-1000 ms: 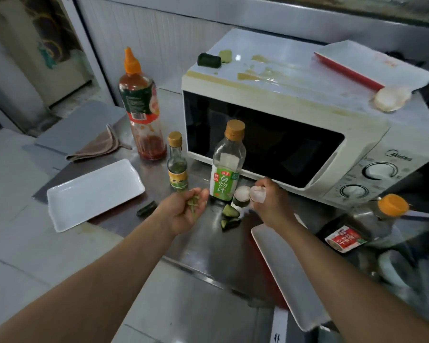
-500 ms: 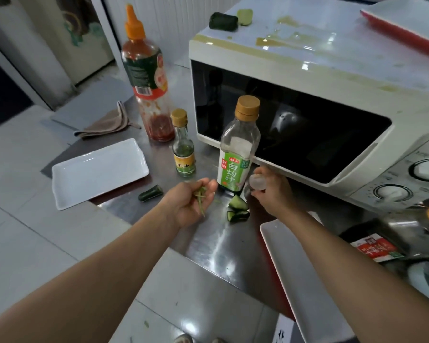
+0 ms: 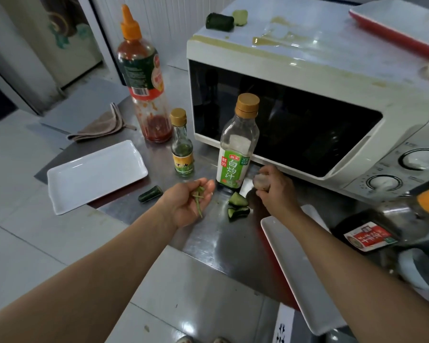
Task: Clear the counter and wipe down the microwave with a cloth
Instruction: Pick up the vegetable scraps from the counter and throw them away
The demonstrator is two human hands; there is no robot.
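A white microwave (image 3: 307, 58) stands on the steel counter (image 3: 208, 233), its top smeared with yellowish liquid. On that top lie a dark cucumber piece (image 3: 219, 21) and a pale slice (image 3: 240, 17). My left hand (image 3: 186, 204) is cupped palm up with thin green stems (image 3: 198, 196) lying in it. My right hand (image 3: 274, 189) grips a pale, round scrap of food (image 3: 261, 181) just in front of the microwave. Cut cucumber pieces (image 3: 238, 206) lie between my hands. A brown cloth (image 3: 102, 126) lies folded at the counter's far left.
A red sauce bottle (image 3: 143, 78), a small green bottle (image 3: 182, 144) and a clear green-labelled bottle (image 3: 235, 144) stand before the microwave. White rectangular plates lie at left (image 3: 94, 172) and right (image 3: 300, 271). Another cucumber piece (image 3: 150, 193) lies by the left plate. A dark bottle (image 3: 386, 224) lies at right.
The camera has moved closer and lower toward the counter. My right hand went down beside the clear bottle and the white piece that lay there is gone from the counter. My left hand stays cupped around the stems.
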